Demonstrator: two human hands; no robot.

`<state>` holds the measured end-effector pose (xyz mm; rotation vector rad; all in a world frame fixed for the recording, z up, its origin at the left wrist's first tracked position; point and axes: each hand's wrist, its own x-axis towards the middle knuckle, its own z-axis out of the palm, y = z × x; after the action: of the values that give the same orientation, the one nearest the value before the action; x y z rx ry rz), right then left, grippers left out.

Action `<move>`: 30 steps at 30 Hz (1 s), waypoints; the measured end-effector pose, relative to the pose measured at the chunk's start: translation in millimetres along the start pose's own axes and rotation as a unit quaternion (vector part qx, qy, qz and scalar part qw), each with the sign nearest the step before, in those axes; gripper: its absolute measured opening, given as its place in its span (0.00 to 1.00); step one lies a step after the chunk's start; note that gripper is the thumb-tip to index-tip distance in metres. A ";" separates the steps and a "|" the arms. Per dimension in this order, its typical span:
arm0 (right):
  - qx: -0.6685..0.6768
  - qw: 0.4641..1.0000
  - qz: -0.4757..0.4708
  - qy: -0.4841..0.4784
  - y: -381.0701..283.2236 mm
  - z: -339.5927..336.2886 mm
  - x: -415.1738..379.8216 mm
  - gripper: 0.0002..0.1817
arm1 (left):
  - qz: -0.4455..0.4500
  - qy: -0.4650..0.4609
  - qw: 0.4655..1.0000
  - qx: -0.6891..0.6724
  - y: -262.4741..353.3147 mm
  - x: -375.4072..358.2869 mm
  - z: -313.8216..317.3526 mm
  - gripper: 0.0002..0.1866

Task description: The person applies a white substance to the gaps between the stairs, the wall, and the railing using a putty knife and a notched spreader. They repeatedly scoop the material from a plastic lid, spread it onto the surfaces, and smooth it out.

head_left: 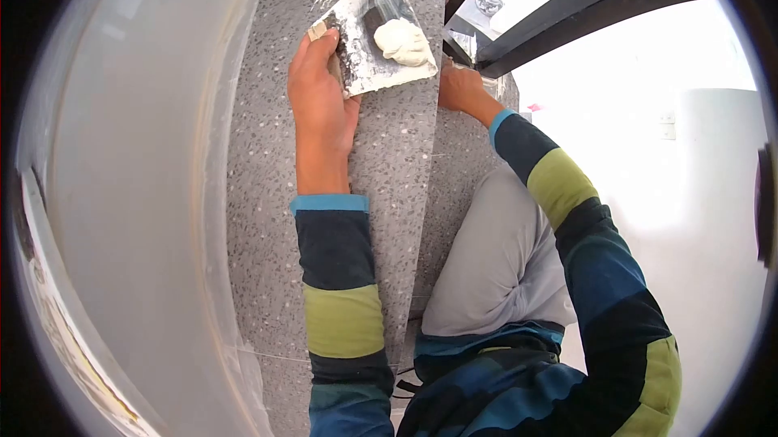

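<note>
My left hand (pixel 318 93) is closed around the handle of a plastering trowel (pixel 361 46), with the thumb at its near edge. The trowel's flat metal blade is smeared with white and carries a thick lump of cream-coloured putty (pixel 403 42). It is held above the speckled grey stone step (pixel 332 153). My right hand (pixel 462 87) is lower and to the right, beside the step's edge and close to a black metal bar. Its fingers are curled and mostly hidden, so what they grip cannot be made out.
Black metal railing bars (pixel 587 4) cross the upper right, close to my right hand. A pale wall (pixel 134 153) runs along the left, with translucent sheeting at its foot. My bent knee in grey trousers (pixel 490 263) is beside the step. White smears mark the stone at the top.
</note>
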<state>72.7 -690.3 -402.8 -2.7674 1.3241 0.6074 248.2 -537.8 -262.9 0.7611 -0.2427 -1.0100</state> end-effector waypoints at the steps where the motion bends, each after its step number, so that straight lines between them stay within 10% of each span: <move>1: -0.020 1.000 -0.014 -0.003 4.3 4.1 1.5 0.30 | -0.002 -0.008 1.000 -0.006 0.6 0.3 0.2 0.15; 19: -0.155 0.967 -0.193 0.064 62.0 3.9 -30.3 0.34 | -0.002 0.013 1.000 0.023 0.9 -1.0 2.2 0.17; 30: -0.121 0.983 -0.135 0.009 61.5 -34.0 -62.6 0.31 | -0.047 -0.046 0.998 0.024 0.3 -6.8 9.7 0.15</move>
<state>2.5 -689.1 -340.1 -3.0762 0.9035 0.7724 239.8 -536.5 -254.7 0.7756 -0.3129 -1.1338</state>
